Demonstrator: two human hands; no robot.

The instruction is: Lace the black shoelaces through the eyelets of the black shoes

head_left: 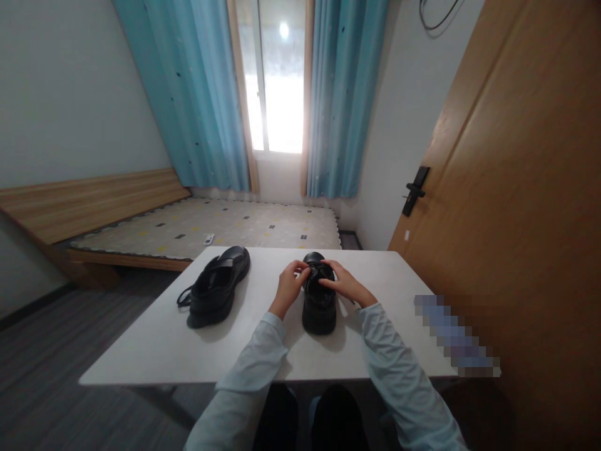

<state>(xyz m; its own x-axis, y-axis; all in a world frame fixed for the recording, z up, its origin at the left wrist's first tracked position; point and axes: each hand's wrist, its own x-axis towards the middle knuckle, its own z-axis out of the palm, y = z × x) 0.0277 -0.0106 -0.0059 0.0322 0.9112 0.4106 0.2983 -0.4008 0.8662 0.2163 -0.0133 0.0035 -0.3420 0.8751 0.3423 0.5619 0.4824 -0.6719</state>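
Observation:
A black shoe (319, 316) stands on the white table (272, 351) in front of me, its toe pointing away and its heel towards me. My left hand (292, 282) pinches at the left edge of its upper, near the lacing; the exact bit between the fingertips is too small to tell. From the other side, my right hand (345, 282) grips the upper, thumb by the opening and fingers over the front. A second black shoe (218, 288) rests to the left, untouched, with a loose lace looping out beside its heel.
Beyond the table is a low bed (263, 228) with a patterned cover and a small white remote (209, 239). A wooden door (507, 188) with a black handle is on the right. A blurred-out item (455, 335) lies along the table's right edge. Blue curtains (197, 94) flank the window.

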